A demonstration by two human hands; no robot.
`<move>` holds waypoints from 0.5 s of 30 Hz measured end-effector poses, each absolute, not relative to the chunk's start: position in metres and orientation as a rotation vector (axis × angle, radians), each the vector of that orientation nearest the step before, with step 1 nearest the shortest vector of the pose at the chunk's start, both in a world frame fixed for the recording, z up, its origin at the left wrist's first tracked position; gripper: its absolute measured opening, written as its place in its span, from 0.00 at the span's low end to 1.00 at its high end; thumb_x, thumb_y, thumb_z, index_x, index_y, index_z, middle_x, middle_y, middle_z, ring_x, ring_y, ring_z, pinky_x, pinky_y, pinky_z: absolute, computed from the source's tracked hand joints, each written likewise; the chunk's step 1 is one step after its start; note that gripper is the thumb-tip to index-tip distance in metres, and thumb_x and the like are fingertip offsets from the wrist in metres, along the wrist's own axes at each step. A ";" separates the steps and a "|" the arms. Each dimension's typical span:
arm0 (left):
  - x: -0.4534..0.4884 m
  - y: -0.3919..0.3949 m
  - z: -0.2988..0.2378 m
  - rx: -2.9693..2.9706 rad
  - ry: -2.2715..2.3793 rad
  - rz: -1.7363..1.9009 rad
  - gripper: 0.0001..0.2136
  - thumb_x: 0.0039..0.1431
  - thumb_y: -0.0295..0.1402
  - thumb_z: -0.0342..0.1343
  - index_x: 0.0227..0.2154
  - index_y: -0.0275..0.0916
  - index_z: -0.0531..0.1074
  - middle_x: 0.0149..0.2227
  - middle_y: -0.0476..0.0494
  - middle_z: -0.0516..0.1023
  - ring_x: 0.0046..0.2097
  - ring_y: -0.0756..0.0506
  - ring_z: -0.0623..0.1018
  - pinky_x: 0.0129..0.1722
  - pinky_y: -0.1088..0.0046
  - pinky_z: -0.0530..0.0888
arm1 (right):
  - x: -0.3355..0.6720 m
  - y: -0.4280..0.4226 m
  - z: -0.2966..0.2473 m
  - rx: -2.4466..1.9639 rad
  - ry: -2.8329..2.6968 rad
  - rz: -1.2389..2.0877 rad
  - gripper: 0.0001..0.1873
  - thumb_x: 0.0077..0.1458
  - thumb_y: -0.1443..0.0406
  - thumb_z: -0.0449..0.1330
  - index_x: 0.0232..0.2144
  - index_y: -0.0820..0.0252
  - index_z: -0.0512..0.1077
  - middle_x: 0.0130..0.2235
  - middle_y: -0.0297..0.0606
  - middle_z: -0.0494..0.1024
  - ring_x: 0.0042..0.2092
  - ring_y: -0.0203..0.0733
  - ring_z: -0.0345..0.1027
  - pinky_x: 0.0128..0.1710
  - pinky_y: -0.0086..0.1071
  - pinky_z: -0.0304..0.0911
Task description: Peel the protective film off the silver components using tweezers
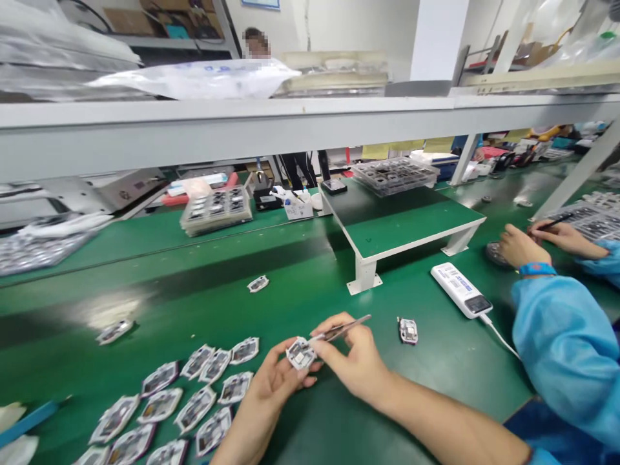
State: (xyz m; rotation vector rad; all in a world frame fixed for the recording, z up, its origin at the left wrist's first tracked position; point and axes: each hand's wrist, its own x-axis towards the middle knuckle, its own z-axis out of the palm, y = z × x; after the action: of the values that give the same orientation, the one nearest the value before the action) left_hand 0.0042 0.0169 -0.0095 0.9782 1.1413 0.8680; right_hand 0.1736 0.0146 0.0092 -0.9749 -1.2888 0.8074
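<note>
Our bare right forearm (pixel 436 413) reaches in from the lower right, and our right hand (pixel 351 358) is closed in a firm pinch on slim steel tweezers (pixel 345 329), their tips at a small white-edged square electronic module (pixel 300 354). Our left hand (pixel 268 387) lies palm up with its fingers curled, grasping that module at the fingertips above the green bench mat (pixel 397 381). Left of our hands, silvery flat pieces with dark centres (pixel 208 387) lie in loose rows. Another small module (pixel 408 330) sits just right of our right hand, near a white power bank (pixel 460 290). Further right, a co-worker's blue sleeve (pixel 562 349) leads to a hand (pixel 520 248) near a second hand (pixel 564 236) holding a slim dark pen (pixel 552 221). Beyond stands a low green-topped table (pixel 397 219) bearing a clear tray of modules (pixel 394 175), beneath a long grey shelf (pixel 194 129).
</note>
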 end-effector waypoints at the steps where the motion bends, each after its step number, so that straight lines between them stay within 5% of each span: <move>1: 0.004 0.015 -0.013 0.975 1.148 0.897 0.32 0.43 0.45 0.70 0.50 0.41 0.68 0.42 0.38 0.83 0.45 0.34 0.82 0.41 0.62 0.79 | 0.173 0.017 0.006 -0.969 -1.263 0.843 0.04 0.53 0.66 0.63 0.34 0.58 0.74 0.34 0.38 0.82 0.36 0.40 0.78 0.38 0.32 0.73; 5: 0.003 0.015 -0.027 0.973 1.127 0.956 0.37 0.40 0.44 0.71 0.55 0.43 0.66 0.43 0.39 0.82 0.40 0.36 0.84 0.35 0.64 0.80 | 0.173 0.021 -0.002 -0.955 -1.314 0.912 0.05 0.54 0.64 0.64 0.34 0.59 0.74 0.34 0.38 0.81 0.36 0.41 0.78 0.39 0.33 0.73; 9: 0.001 0.017 -0.028 1.041 1.106 0.906 0.32 0.39 0.41 0.71 0.49 0.41 0.69 0.43 0.41 0.82 0.34 0.41 0.82 0.33 0.66 0.80 | 0.173 0.018 -0.002 -0.982 -1.497 0.790 0.03 0.55 0.65 0.65 0.33 0.59 0.75 0.34 0.39 0.82 0.38 0.43 0.77 0.42 0.37 0.71; 15: -0.002 0.015 -0.020 1.168 1.140 0.879 0.28 0.43 0.39 0.67 0.50 0.41 0.70 0.40 0.42 0.83 0.43 0.37 0.82 0.43 0.64 0.78 | 0.173 0.019 -0.002 -0.847 -1.732 0.516 0.01 0.58 0.66 0.64 0.34 0.54 0.74 0.33 0.36 0.83 0.38 0.44 0.77 0.44 0.42 0.66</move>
State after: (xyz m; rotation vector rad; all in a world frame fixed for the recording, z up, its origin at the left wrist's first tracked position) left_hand -0.0018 0.0150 -0.0202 1.1682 1.1404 0.8790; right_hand 0.1735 0.0193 -0.0016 -0.8471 -1.7324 0.5159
